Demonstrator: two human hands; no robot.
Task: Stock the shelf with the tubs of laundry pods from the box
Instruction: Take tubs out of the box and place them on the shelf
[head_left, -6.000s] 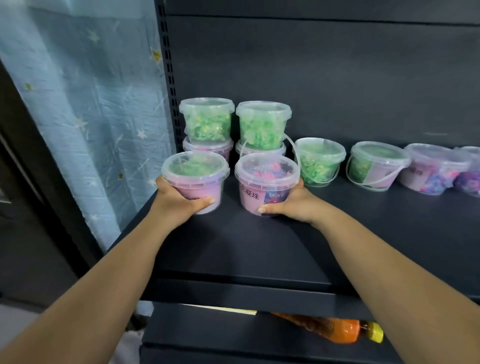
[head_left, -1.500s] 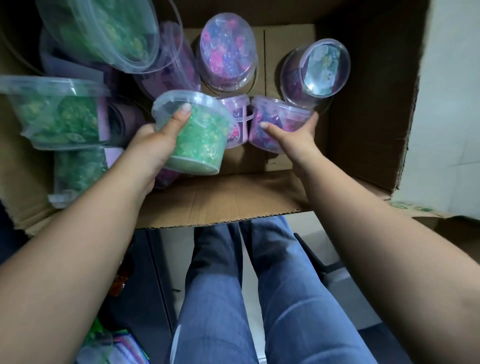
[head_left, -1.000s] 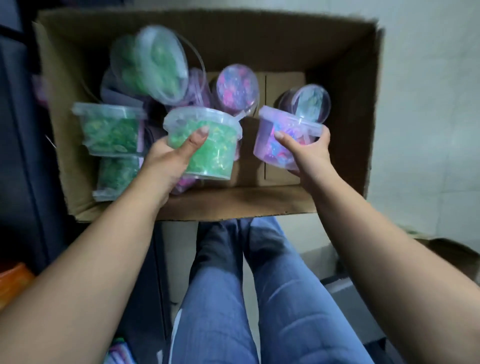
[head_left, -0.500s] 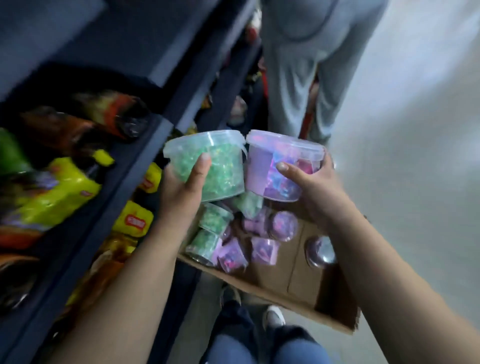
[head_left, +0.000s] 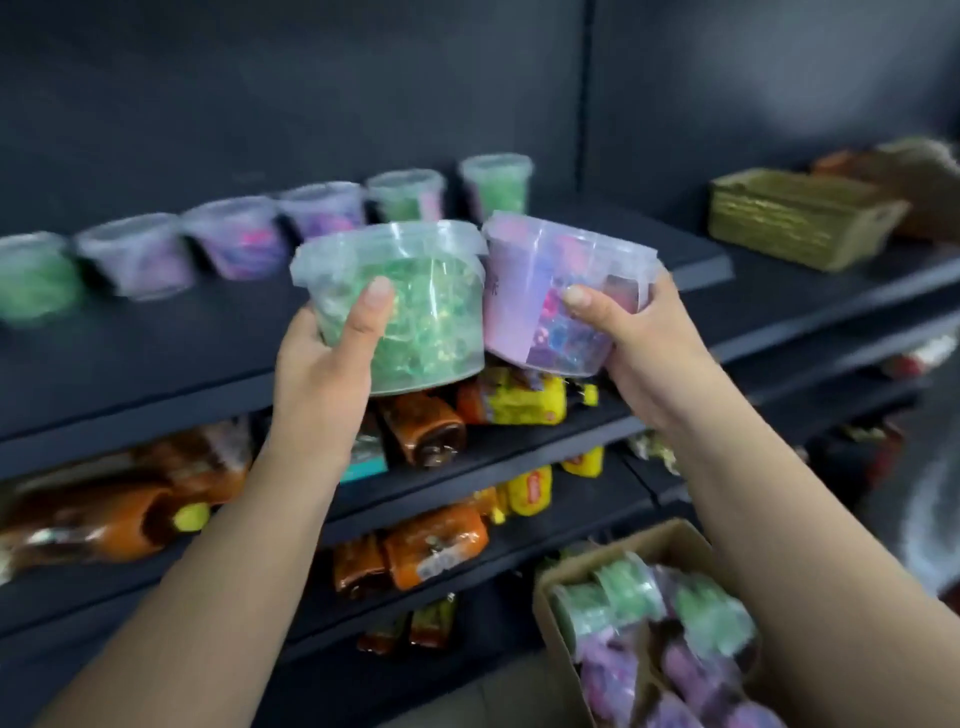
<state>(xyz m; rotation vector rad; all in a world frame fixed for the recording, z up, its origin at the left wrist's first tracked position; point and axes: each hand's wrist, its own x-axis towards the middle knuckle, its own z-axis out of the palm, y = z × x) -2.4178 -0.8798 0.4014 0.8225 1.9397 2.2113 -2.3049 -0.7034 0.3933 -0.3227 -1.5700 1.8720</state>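
My left hand (head_left: 324, 374) grips a clear tub of green pods (head_left: 415, 312) and my right hand (head_left: 644, 348) grips a tub of purple pods (head_left: 540, 296). Both tubs touch side by side, in the air just in front of the dark top shelf (head_left: 182, 353). A row of several lidded tubs (head_left: 234, 244) stands along the back of that shelf. The cardboard box (head_left: 670, 540) sits low at the bottom right with several green and purple tubs lying in it.
A woven green basket (head_left: 800, 218) stands on the adjoining shelf to the right. Lower shelves hold orange bottles (head_left: 431, 545) and yellow packets (head_left: 524, 400). The shelf surface in front of the tub row is bare.
Both hands lifted a tub each out of the box and raised them to the top shelf. The view swung from the box up to the shelving.
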